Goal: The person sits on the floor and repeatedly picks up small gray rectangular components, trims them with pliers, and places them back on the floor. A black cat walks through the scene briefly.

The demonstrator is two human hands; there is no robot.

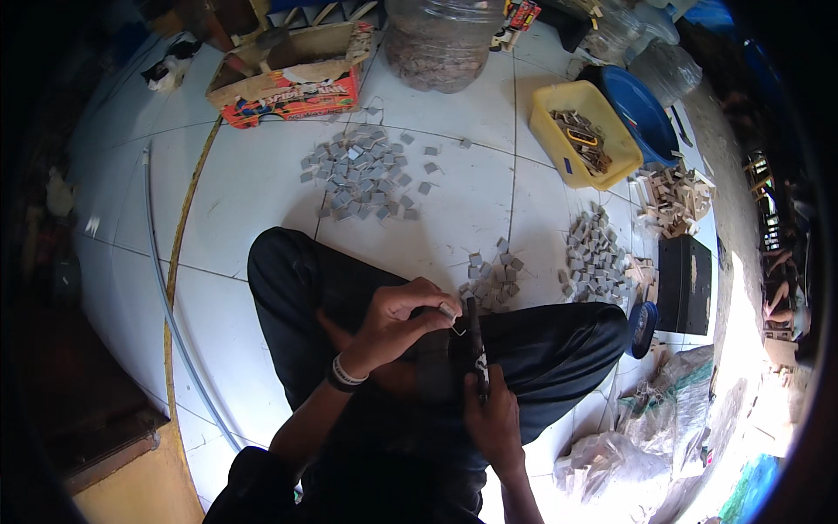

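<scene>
Between the thumb and fingers of my left hand (406, 316) is a small grey block (449, 311) with a thin bent wire sticking out. My right hand (496, 419) is closed around the handle of a long dark hand tool (477, 345), whose exact kind is hard to make out. The tool's far end stands just right of the block and its wire. Past my crossed legs lies a small group of grey blocks (493, 278). A larger heap of grey blocks (367, 173) is spread farther off, and another heap (596, 255) sits to the right.
At the right are a yellow tub (552, 144) of small pieces, a blue basin (642, 113), wooden pieces (676, 199), a black box (685, 284), a blue dish (643, 330) and plastic bags (611, 472). An orange carton (297, 103), clear container (441, 44), cat (170, 65) and grey hose (170, 306) lie around.
</scene>
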